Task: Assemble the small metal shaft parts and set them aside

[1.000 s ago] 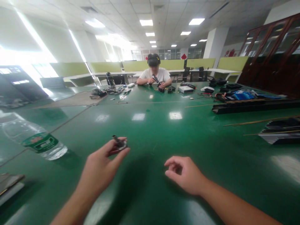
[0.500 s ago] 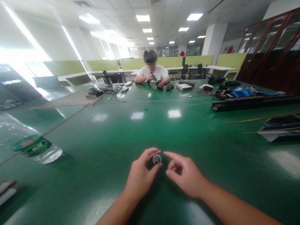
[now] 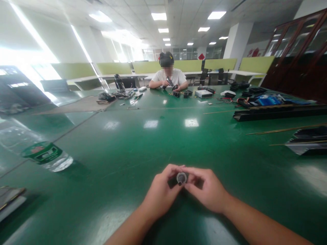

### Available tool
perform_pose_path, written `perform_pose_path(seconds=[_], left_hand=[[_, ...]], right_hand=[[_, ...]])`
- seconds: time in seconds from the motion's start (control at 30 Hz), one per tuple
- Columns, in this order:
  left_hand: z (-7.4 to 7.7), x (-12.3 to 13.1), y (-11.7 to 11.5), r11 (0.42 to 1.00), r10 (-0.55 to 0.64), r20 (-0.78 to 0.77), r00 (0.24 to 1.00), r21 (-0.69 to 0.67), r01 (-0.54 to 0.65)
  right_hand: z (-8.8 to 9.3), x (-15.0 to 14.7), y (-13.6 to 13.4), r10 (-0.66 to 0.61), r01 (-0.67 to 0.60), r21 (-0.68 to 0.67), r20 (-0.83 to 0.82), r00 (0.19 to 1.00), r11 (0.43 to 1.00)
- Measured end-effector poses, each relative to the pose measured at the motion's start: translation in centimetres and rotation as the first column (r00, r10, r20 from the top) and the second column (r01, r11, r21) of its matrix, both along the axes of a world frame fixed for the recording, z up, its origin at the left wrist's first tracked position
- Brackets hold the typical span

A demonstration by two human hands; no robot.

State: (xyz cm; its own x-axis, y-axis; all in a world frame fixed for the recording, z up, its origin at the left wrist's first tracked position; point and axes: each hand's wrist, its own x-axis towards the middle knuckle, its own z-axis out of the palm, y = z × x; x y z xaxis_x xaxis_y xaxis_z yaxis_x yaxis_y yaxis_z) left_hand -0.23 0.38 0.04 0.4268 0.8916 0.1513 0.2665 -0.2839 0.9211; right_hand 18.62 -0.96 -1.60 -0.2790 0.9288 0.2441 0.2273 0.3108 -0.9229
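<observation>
Between my hands is a small round grey part [image 3: 181, 177] with a ringed rim and a dark middle; its exact kind is too small to make out. My left hand [image 3: 163, 190] pinches it from the left, with the thumb below and the fingers above. From the right, my right hand [image 3: 208, 190] closes on the same part, its index finger along the top and its thumb at the lower edge. The fingertips of both hands meet above it. Beneath them lies the glossy green tabletop [image 3: 122, 163].
A water bottle [image 3: 48, 156] with a green label stands at left, and a flat stack [image 3: 11, 200] lies below it. Dark metal channels [image 3: 278, 112] and thin rods lie at right. Across the table, a person [image 3: 168, 75] holds a dark tool among small black parts.
My right hand has come left and closed on the round part, where before it was apart from it. My left hand has shifted slightly right with the part.
</observation>
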Motion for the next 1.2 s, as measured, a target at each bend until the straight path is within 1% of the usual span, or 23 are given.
perform_pose_path(seconds=[0.1,0.27,0.4,0.57,0.67,0.87,0.97,1.03,1.13,1.2], left_hand=[[0.11,-0.3,-0.03,0.998,-0.063,-0.008,0.998,0.016,0.063],[0.27,-0.39,0.01,0.996,-0.084,0.028,0.996,0.0,0.084],[0.39,-0.26,0.0,0.986,-0.104,0.109,0.989,-0.116,0.117],[0.16,-0.15,-0.05,0.937,-0.134,0.291,0.947,-0.273,0.217],[0.08,-0.1,0.0,0.923,-0.131,0.322,0.938,-0.305,0.233],[0.17,-0.12,0.0,0.918,-0.115,0.316,0.942,-0.328,0.222],[0.03,-0.17,0.0,0.923,-0.116,0.307,0.945,-0.317,0.216],[-0.06,-0.21,0.03,0.941,-0.108,0.278,0.955,-0.281,0.188],[-0.05,-0.35,0.14,0.987,-0.041,0.176,0.984,-0.143,0.067],[0.02,-0.5,0.23,0.999,0.03,0.112,0.993,-0.023,-0.028]], right_hand=[[0.15,-0.01,-0.15,0.011,-0.011,-0.019,0.002,1.0,1.0],[0.1,-0.06,-0.29,0.001,-0.002,-0.028,-0.011,1.0,1.0],[0.12,-0.02,-0.34,-0.022,0.023,-0.021,0.006,1.0,1.0],[0.5,0.05,-0.31,-0.059,0.059,-0.018,-0.005,0.998,0.998],[0.48,0.07,-0.25,-0.071,0.071,-0.027,-0.029,0.997,0.997],[0.35,0.23,-0.37,-0.052,0.051,-0.017,-0.062,0.997,0.999],[0.42,0.27,-0.44,-0.036,0.036,0.007,-0.066,0.997,0.999],[0.43,0.24,-0.43,-0.028,0.03,0.025,-0.072,0.997,0.999],[0.4,0.2,-0.39,-0.042,0.044,0.034,-0.077,0.996,0.998],[0.36,0.19,-0.34,-0.055,0.057,0.029,-0.067,0.996,0.998]])
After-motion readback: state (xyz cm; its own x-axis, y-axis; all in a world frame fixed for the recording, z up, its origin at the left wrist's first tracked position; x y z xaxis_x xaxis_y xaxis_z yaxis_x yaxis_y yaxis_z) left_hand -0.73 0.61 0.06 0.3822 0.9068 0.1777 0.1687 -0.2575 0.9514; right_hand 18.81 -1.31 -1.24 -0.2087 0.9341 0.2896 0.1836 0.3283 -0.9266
